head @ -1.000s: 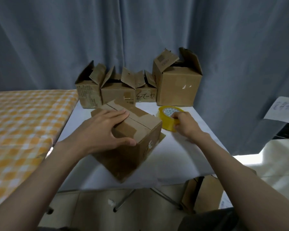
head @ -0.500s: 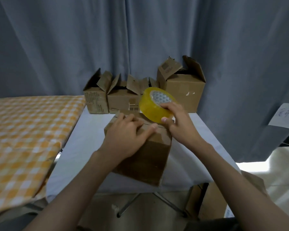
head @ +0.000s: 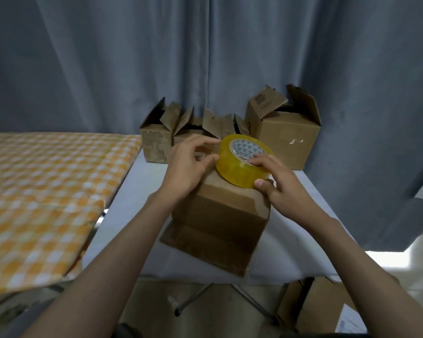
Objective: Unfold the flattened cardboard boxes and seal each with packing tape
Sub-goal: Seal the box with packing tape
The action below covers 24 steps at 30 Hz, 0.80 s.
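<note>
While right grip (head: 276, 181) clasps tape roll (head: 242, 164) and left grip (head: 188, 164) picks its edge: risk of unpressed box (head: 220, 215) flaps reopening.

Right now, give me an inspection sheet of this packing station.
Surface: white table, partly bare.
Job's things: closed cardboard box in front; yellow tape roll held above it.
Clutter: open boxes along the back edge.
Grippers: right hand grips the roll; left hand fingers at the roll's edge.
Cables: nothing seen.
Surroundings: grey curtain; orange checked cloth at left; cartons on floor.
</note>
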Available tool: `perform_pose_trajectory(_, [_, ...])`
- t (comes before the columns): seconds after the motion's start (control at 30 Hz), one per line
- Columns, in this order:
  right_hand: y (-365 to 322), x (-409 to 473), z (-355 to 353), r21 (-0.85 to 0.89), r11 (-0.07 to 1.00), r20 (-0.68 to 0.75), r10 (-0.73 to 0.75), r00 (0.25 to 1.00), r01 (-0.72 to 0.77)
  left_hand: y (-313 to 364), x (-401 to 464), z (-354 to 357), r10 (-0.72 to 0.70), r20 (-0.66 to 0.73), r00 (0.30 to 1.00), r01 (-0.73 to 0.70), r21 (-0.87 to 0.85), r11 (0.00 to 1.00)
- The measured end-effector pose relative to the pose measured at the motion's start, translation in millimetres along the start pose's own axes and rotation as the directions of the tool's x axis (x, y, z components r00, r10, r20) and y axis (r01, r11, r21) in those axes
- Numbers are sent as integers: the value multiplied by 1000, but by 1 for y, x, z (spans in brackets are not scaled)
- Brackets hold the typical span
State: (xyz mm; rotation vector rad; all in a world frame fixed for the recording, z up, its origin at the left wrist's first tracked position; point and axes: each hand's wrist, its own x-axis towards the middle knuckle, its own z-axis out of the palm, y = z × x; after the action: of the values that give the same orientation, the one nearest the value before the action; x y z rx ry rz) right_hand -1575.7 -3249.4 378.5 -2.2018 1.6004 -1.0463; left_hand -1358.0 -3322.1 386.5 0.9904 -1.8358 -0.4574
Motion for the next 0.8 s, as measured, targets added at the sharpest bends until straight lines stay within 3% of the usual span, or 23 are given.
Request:
perform_pose_trajectory(0.13, [0,0,-3,11,1000,5,-8,1000,8,5,2,1,-46,-74,996,35,-150,988])
perform_pose_trajectory(0.33, [-1,1,-9,22,999,-1,-31,1000,31,11,10,-11,-22,-46,999,9,-259,966])
perform_pose_trajectory(0.47, [0,1,-8,12,999,17,-35,999,35,6,10,-13,58,88,994,-44,-156,987])
perform_pose_trajectory(0.8, [-1,1,-8,21,1000,40,-24,999,23,14,2,-7,99,-40,994,-102,-99,990])
